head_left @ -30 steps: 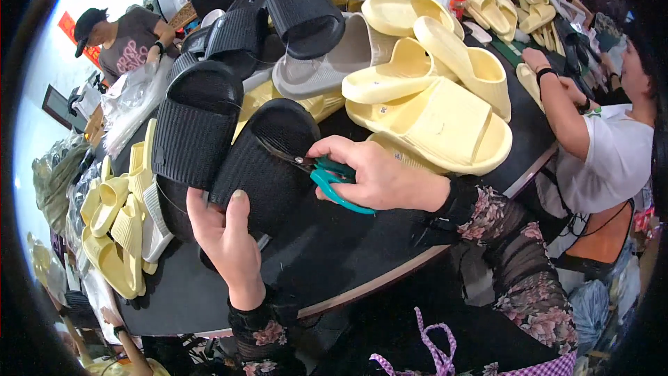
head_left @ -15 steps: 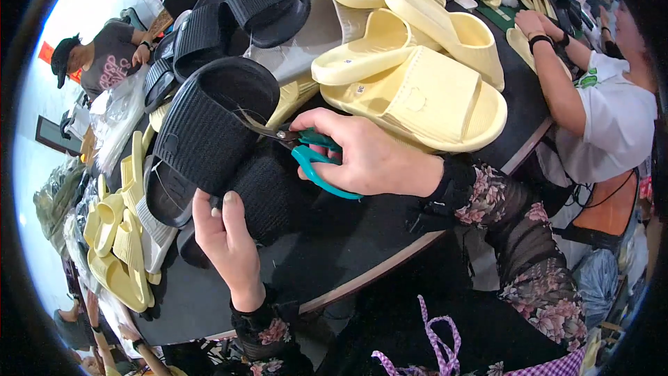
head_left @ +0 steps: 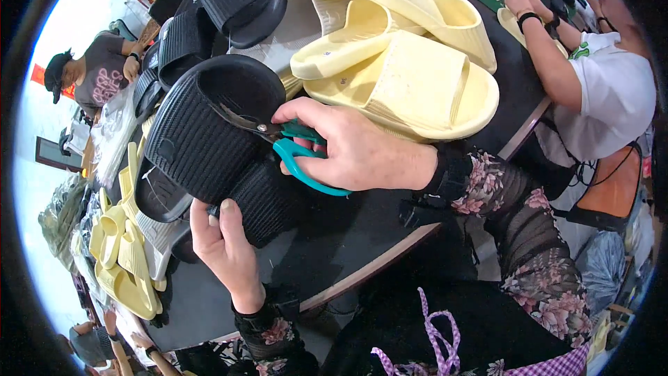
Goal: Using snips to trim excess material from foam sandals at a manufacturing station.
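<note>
Teal-handled scissors (head_left: 304,173) are gripped in my right hand (head_left: 362,146), its fingers closed around the handles. Their dark blades point left and reach the strap opening of a black ribbed slipper (head_left: 202,136). My left hand (head_left: 228,254) pinches the near edge of that slipper between thumb and fingers. Beneath it, another black slipper (head_left: 268,198) is partly covered. A third black slipper (head_left: 158,195) shows its insole at the left, with a thin clear loop on it. The blade tips are hard to make out against the black material.
Pale yellow slippers (head_left: 417,90) are piled beyond my right hand. More black slippers (head_left: 243,5) lie behind, with further yellow ones (head_left: 125,264) at the left. The dark table (head_left: 334,251) curves toward me. One person (head_left: 104,69) is at far left, another (head_left: 598,76) at right.
The scissors have moved left with my right hand, and the blades now reach further over the slipper's opening. My left hand stays on the slipper's edge. The whole view has shifted slightly.
</note>
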Demonstrator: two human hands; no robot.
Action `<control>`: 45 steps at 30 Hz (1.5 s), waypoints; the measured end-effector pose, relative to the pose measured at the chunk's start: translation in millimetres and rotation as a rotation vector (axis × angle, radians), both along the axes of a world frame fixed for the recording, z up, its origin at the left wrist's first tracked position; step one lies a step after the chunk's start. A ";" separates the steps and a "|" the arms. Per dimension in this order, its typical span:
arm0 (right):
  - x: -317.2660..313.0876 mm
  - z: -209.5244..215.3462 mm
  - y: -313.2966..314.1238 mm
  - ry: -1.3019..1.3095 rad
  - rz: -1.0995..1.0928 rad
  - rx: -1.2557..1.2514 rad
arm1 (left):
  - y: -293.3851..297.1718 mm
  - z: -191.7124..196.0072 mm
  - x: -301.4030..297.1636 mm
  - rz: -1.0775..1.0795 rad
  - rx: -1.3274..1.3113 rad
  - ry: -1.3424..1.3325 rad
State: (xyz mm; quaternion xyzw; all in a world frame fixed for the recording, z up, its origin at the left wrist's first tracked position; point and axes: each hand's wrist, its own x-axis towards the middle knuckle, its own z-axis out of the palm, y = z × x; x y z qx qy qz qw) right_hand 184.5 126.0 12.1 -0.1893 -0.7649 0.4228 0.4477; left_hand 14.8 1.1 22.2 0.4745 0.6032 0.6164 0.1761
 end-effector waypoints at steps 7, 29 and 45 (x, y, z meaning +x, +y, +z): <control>2.8 -0.8 1.6 0.022 -0.031 0.054 | -1.3 -1.5 1.9 -0.034 0.012 -0.003; 7.3 6.7 0.5 -0.037 0.019 -0.110 | -4.9 6.4 -28.2 0.374 0.262 -0.135; 6.3 3.0 1.5 -0.015 0.030 -0.057 | -2.8 1.2 -23.1 0.209 0.255 -0.116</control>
